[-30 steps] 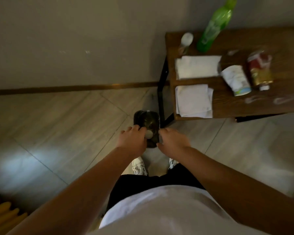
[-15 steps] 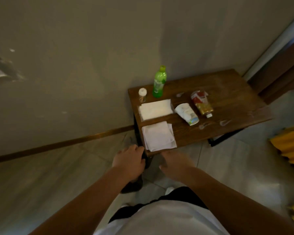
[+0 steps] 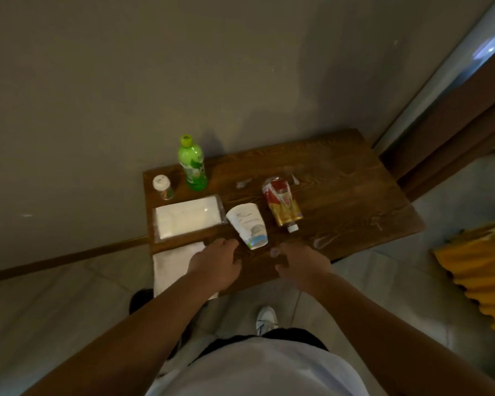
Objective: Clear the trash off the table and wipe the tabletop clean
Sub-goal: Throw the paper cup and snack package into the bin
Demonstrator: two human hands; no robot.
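Note:
A small wooden table [image 3: 340,195] stands against the wall. On it lie a tipped white paper cup [image 3: 248,228] and a crushed red-and-gold bottle [image 3: 282,204] on its side. A green bottle [image 3: 193,164] and a small white-capped jar [image 3: 163,186] stand upright at the back left. A pack of white tissues [image 3: 187,220] lies behind a white cloth [image 3: 175,267] at the front left edge. My left hand [image 3: 216,267] hovers over the cloth's right side, empty, fingers loosely apart. My right hand [image 3: 300,265] hangs over the front edge just below the cup, empty too.
Whitish smears [image 3: 323,241] and small scraps [image 3: 243,182] mark the tabletop. A dark bin [image 3: 139,301] peeks out on the floor under the table's left front corner. Something yellow and ribbed [image 3: 480,278] sits on the floor at right. A door frame [image 3: 446,115] rises behind the table.
Both hands left the dark bin on the floor and rose to the table's front edge. The view lifted from the floor to the tabletop.

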